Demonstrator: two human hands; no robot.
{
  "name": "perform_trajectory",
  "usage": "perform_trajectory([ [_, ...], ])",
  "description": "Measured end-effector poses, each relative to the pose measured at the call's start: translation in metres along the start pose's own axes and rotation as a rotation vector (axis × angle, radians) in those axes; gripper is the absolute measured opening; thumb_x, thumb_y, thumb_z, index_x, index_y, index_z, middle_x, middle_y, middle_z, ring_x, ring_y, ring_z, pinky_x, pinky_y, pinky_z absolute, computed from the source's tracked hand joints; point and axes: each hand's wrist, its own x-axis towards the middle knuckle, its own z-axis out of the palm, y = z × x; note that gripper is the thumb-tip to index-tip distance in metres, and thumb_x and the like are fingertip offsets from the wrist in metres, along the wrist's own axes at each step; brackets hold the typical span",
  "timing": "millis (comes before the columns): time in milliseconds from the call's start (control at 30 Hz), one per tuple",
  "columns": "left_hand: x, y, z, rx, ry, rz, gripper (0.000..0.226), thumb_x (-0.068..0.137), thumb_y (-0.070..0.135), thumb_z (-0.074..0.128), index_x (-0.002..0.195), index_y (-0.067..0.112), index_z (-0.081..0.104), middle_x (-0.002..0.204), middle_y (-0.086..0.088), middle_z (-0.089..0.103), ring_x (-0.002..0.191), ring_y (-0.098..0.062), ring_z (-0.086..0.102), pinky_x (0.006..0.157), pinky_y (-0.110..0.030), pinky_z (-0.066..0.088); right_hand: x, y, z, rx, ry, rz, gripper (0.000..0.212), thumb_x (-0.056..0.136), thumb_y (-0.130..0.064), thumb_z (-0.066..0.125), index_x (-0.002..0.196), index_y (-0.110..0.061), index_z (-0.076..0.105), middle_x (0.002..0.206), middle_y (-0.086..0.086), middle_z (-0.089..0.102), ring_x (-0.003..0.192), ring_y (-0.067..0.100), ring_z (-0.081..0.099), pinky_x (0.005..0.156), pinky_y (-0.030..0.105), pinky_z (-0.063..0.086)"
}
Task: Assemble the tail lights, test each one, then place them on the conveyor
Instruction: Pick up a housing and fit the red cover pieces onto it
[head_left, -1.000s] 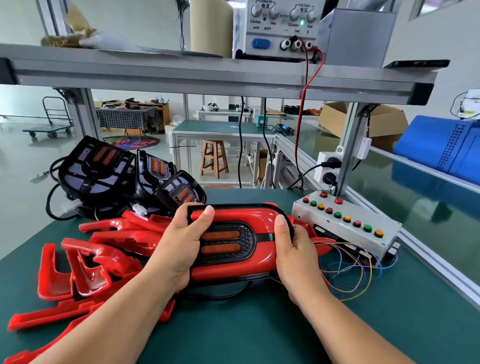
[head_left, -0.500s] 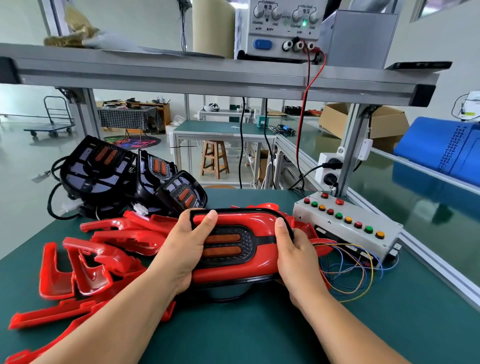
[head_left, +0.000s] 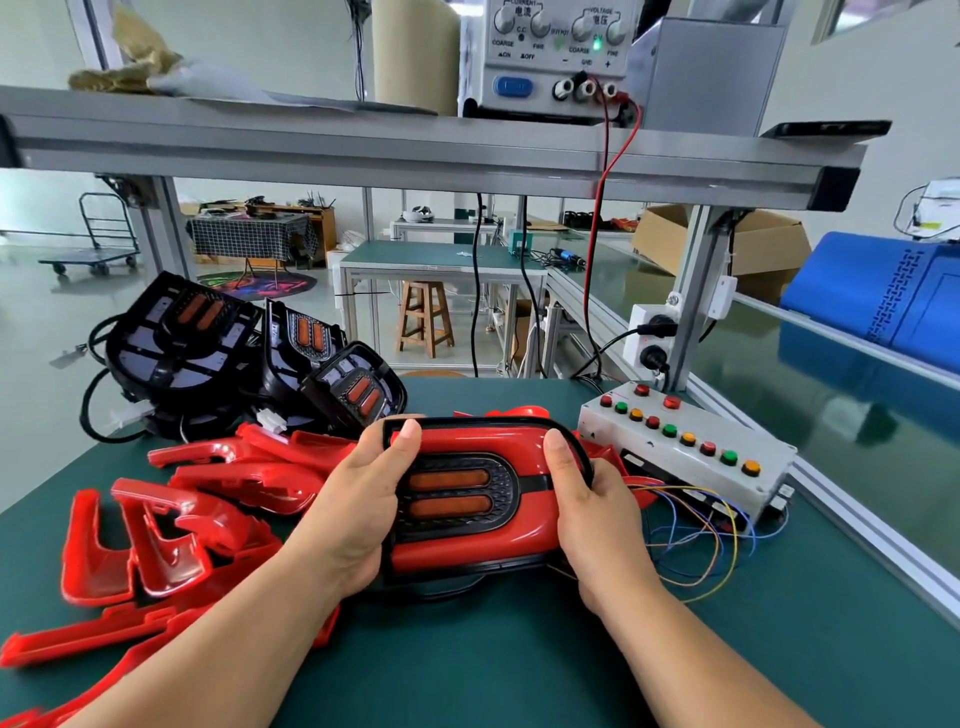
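Both hands gripping tail light over green table: left hand curling round its left end, right hand round its right end. Power supply on shelf reading COARSE, FINE, ON, OFF, GND. Button box sitting just right.

Left hand: grips the left end of the tail light, thumb lying on top.
Right hand: grips the right end, thumb on top.
Forearms: bare, reaching in from below.
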Motion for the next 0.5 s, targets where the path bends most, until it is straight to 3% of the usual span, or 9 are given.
perform_trajectory([
  [233,0.0001,-0.0013,0.0035,0.008,0.109,0.088,0.015,0.099,0.031,0.050,0.107,0.019,0.056,0.093,-0.022,0.073,0.077,-0.042,0.071,0.057,-0.051,0.057,-0.0018,0.0010,0.0056,0.020,-0.012,-0.006,0.081,0.051,-0.094,0.046,0.088,-0.023,0.059,0.090,0.001,0.068,0.088,0.023,0.066,0.088,0.048,0.054],
  [500,0.0034,-0.0015,-0.0010,-0.028,0.158,0.095,0.007,0.094,0.027,0.060,0.091,0.023,0.063,0.092,-0.024,0.072,0.077,-0.045,0.071,0.059,-0.056,0.055,-0.0008,0.0024,0.0093,0.018,0.012,-0.045,0.076,0.055,-0.089,0.046,0.082,-0.020,0.060,0.083,0.003,0.068,0.086,0.027,0.067,0.084,0.048,0.054],
])
